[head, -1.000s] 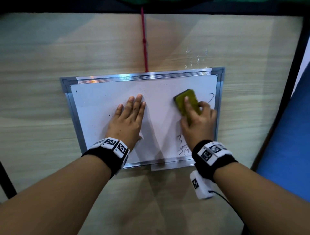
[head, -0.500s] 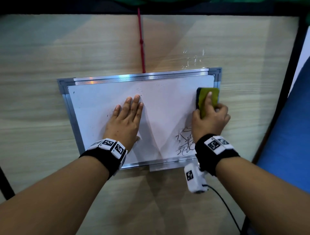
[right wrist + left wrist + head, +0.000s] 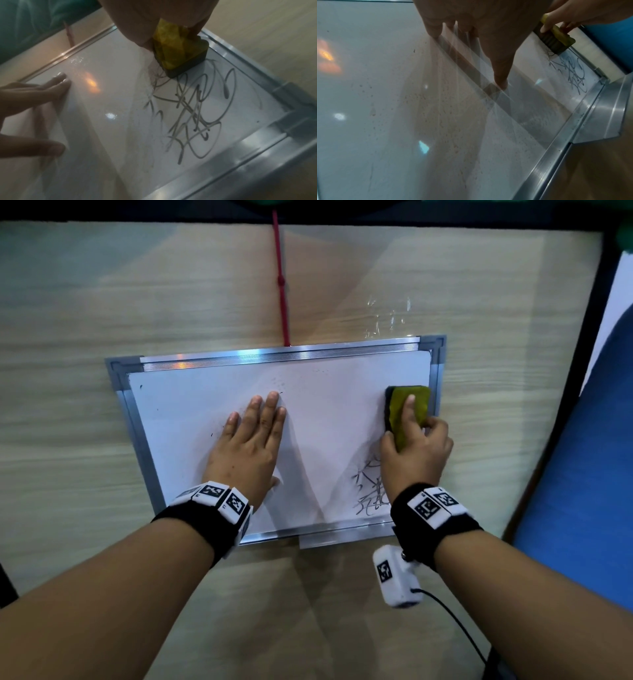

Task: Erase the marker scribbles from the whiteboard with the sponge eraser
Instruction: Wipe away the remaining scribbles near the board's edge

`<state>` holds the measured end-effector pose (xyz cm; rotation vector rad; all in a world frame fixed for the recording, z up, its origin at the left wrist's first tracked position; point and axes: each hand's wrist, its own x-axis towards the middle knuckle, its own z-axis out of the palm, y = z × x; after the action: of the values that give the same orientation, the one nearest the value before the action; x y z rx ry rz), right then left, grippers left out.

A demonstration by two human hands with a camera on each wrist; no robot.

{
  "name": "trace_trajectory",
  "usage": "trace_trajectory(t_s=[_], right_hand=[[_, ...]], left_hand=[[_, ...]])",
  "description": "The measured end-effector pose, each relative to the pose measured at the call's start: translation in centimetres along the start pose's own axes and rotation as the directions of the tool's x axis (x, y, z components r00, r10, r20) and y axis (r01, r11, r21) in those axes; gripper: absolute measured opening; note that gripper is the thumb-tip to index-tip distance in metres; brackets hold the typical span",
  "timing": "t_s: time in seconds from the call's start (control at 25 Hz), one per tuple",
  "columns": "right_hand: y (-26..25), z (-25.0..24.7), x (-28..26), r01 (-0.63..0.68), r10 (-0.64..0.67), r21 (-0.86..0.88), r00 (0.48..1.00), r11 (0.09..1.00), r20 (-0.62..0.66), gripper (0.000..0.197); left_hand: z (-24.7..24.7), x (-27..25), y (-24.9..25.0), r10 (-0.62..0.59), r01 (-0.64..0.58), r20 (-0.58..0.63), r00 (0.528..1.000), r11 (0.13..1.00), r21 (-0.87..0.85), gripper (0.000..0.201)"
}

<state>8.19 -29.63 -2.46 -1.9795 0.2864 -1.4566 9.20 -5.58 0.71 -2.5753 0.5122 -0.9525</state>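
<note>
Whiteboard (image 3: 191, 419) flat on table (image 3: 68, 302), left hand (image 3: 250, 446) pressed palm-down at mid-board with fingers straight and together, right hand (image 3: 416, 453) gripping sponge eraser (image 3: 407, 409) against board by right frame edge, forefinger along its top, black scribbles (image 3: 193, 116) below it at near right corner.

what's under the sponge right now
The sponge, gripped by the right hand, sits on the whiteboard by its right edge. Scribbles run up to its near end; whether any ink lies beneath it is hidden.
</note>
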Motion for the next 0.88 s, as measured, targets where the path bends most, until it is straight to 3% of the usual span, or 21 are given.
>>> trace_trajectory(t_s=[0.12,0.24,0.36,0.56,0.72,0.76,0.88], right_hand=[[1.1,-0.3,-1.3,0.110,-0.109,-0.047,0.994,0.993,0.024,0.060],[1.5,-0.8,-1.6,0.012,-0.013,-0.024,1.000,1.000,-0.021,0.062],[-1.1,-0.4,1.4,-0.061,0.061,0.011,0.998,0.998,0.001,0.061],[0.0,-0.7,-0.6,0.101,-0.099,-0.035,0.994,0.994,0.048,0.063],[0.4,-0.4,-0.1,0.020,-0.020,-0.023,1.000,1.000,-0.007,0.062],[-0.3,-0.1,0.0,0.049,-0.049,-0.019,0.999,0.999,0.014,0.061],[-0.9,0.9,-1.5,0.313,-0.308,-0.063,0.948,0.948,0.075,0.061]], left_hand=[[0.1,-0.1,-0.1,-0.002,0.002,-0.012,1.000,1.000,0.004,0.113],[0.3,-0.1,0.0,0.002,-0.002,-0.029,1.000,1.000,0.003,0.113],[0.2,0.0,0.0,0.008,-0.009,-0.021,1.000,1.000,-0.004,0.113],[0.1,0.0,-0.1,0.001,-0.001,-0.009,1.000,1.000,0.013,0.113],[0.2,0.0,0.0,0.002,-0.002,-0.004,1.000,1.000,0.012,0.113],[0.2,0.0,0.0,0.003,-0.003,-0.014,1.000,1.000,0.004,0.114],[0.2,0.0,-0.1,-0.002,0.002,-0.010,1.000,1.000,0.015,0.113]])
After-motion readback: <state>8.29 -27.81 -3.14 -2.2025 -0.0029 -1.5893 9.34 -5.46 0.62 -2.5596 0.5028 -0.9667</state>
